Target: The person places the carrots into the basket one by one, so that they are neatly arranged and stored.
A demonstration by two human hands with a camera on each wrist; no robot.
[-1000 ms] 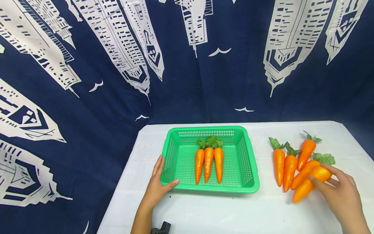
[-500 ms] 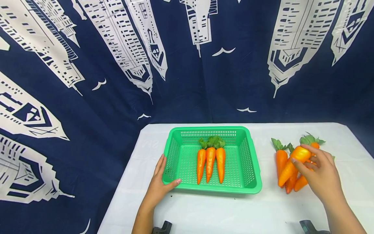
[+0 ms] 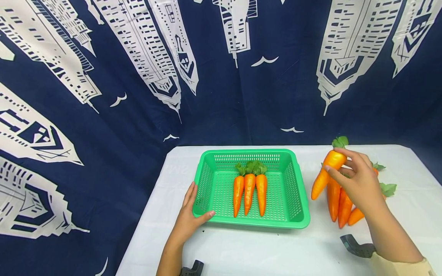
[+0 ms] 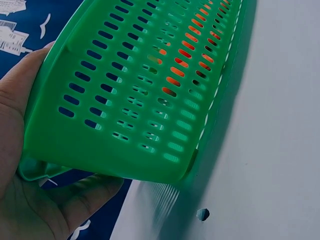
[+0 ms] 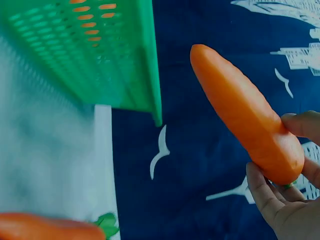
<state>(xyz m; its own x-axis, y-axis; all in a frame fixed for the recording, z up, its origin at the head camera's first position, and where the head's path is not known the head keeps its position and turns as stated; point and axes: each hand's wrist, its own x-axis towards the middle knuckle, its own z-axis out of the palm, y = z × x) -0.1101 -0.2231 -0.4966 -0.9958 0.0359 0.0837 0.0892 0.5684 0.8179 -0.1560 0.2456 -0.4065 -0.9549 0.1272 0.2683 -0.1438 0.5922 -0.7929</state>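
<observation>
Moving carrots into the green basket [image 3: 297, 191], it seems; left hand [image 3: 188, 219] gripping the basket corner on the white table [image 3: 248, 249]; right hand [image 3: 357, 182] pinching one carrot [image 3: 324, 176] up in the air, right of the basket, above the carrot pile [image 3: 340, 203]; next, probably carrying it left and laying it beside the three carrots [image 3: 249, 191] inside.

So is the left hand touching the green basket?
Touching. In the left wrist view the left hand cups the corner of the green basket, palm against its wall; the head view shows the thumb on the front rim.
</observation>
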